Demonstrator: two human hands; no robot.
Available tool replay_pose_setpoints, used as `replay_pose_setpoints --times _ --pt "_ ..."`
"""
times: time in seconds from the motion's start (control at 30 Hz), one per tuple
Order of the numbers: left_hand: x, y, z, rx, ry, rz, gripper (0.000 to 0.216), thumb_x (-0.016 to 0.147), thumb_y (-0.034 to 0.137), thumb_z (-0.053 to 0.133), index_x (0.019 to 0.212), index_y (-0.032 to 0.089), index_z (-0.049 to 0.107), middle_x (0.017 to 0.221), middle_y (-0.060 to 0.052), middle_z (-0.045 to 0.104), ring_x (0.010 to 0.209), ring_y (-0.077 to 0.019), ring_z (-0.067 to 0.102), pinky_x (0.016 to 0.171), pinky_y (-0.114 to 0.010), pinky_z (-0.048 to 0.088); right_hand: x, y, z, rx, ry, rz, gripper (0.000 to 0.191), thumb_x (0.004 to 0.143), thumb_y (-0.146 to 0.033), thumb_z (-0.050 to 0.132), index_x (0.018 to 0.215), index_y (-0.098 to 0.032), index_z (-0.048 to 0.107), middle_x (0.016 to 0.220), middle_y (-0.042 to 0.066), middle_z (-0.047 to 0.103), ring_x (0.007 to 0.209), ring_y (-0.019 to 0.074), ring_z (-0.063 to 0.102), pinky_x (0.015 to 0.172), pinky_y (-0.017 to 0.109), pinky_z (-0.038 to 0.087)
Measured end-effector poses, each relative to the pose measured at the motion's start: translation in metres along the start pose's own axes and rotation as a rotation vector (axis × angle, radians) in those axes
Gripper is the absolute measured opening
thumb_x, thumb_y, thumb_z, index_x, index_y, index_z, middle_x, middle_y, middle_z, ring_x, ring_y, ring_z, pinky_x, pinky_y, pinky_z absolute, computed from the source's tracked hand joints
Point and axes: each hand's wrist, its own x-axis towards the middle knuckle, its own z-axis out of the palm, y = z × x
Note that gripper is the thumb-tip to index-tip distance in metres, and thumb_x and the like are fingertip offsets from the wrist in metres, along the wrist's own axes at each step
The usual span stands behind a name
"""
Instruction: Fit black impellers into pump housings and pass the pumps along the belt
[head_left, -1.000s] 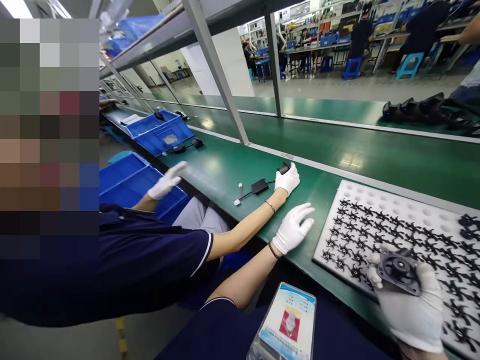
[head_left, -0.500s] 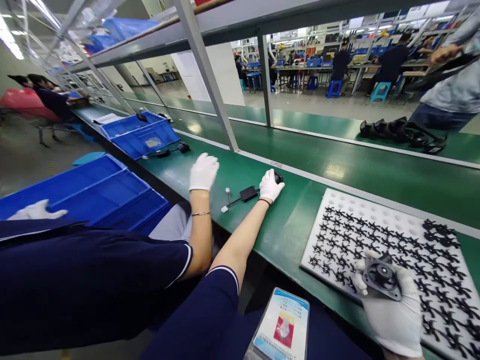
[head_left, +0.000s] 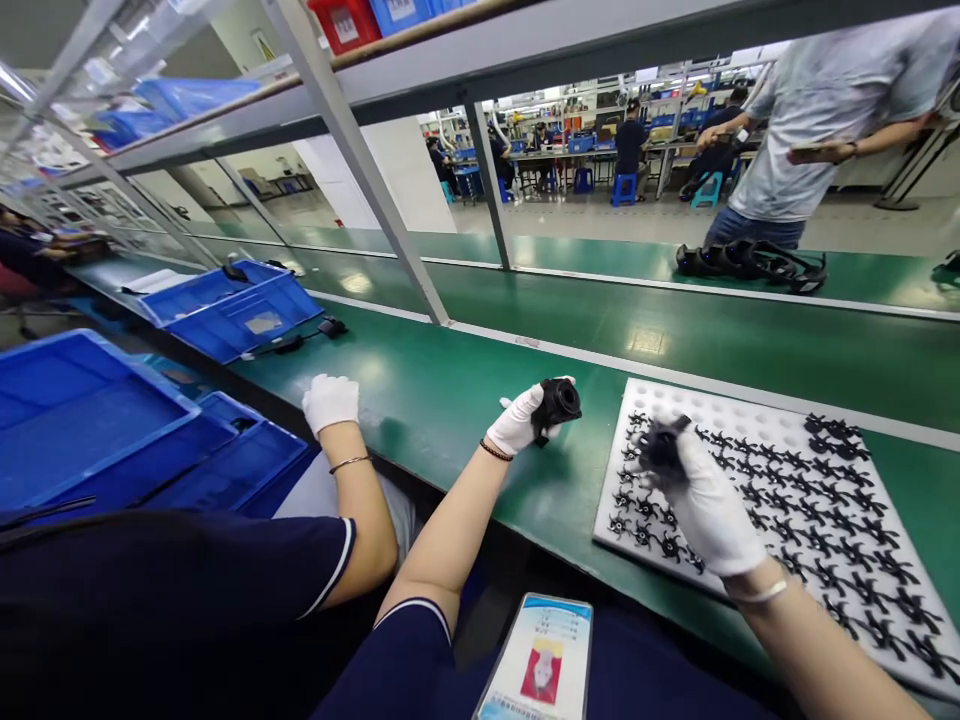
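My left hand [head_left: 516, 424] is closed on a black round part [head_left: 557, 402] and holds it just above the green bench [head_left: 435, 390]. To its right, my right hand [head_left: 705, 505] grips a black fan frame [head_left: 660, 445], slightly blurred, over the near left part of a white foam tray [head_left: 720, 402]. The tray carries several small black impellers [head_left: 787, 500] in rows. A co-worker's gloved hand [head_left: 331, 400] rests closed at the bench's front edge, left of my left hand.
Blue bins [head_left: 232, 312] sit on the bench at far left, more blue bins [head_left: 82, 420] beside the co-worker. A small black device with a cable [head_left: 300, 340] lies near them. Black headsets [head_left: 750, 262] lie on the far belt. A person in grey [head_left: 817, 120] stands beyond. A badge [head_left: 536, 655] hangs below me.
My left hand has lifted the black round part off the bench and drawn it toward me. My right hand moved the fan frame up over the tray. The co-worker's hand pulled back to the bench edge.
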Motion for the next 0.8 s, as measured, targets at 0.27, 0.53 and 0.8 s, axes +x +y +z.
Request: replay_pose_setpoints --times 0.27,0.53,0.8 --pt "-0.032 0.005 0.037 -0.097 -0.143 0.078 0.076 0.076 0.066 0.069 0.137 0.021 0.056 0.117 -0.014 0.064 0.070 -0.0145 0.063 0.049 -0.022 0.045 0.048 0.003 0.031 -0.663 -0.049 -0.325 0.052 0.088 -0.055 0.062 0.130 -0.024 0.061 0.111 0.009 0.068 0.091 0.0260 0.065 0.088 0.046 0.052" --pt "-0.038 0.027 0.053 -0.078 0.007 0.116 0.072 0.073 0.056 0.078 0.132 0.019 0.059 0.125 -0.016 0.063 0.076 -0.0156 0.065 0.057 -0.023 0.049 0.038 -0.010 0.029 -0.908 -0.167 -0.609 0.075 0.081 -0.060 0.068 0.144 -0.022 0.051 0.137 0.017 0.056 0.124 0.0383 0.053 0.107 0.058 0.038" --pt "-0.035 0.118 0.100 -0.420 0.145 0.442 0.061 0.075 0.068 0.069 0.119 0.026 0.066 0.119 -0.008 0.066 0.083 -0.0145 0.064 0.065 -0.024 0.053 0.031 0.018 0.053 -0.321 -0.493 0.057 0.065 0.066 -0.027 0.082 0.124 -0.018 0.054 0.094 0.003 0.068 0.072 0.0122 0.059 0.053 0.019 0.044"
